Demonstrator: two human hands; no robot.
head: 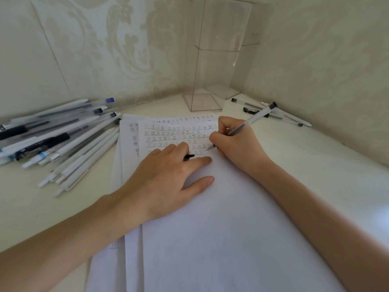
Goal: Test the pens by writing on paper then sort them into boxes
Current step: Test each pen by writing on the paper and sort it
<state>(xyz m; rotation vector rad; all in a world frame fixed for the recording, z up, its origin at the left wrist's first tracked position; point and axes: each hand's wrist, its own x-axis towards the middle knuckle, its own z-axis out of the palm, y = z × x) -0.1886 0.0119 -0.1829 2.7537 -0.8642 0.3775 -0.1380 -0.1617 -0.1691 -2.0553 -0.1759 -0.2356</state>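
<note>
A stack of white paper (221, 218) lies in the middle of the table, its top sheet filled with rows of small written marks. My right hand (235, 140) grips a clear pen (252, 120) with its tip on the paper at the end of a row. My left hand (168, 178) lies flat on the sheet with its fingers spread, and a black pen cap (188, 157) sticks out between two of them. A tall clear plastic box (212, 60) stands upright at the back, with a second clear box (242, 66) behind it.
A big heap of white, clear and black pens (59, 135) lies on the left of the table. A few more pens (271, 112) lie at the back right by the wall. Patterned walls close off the back and right sides.
</note>
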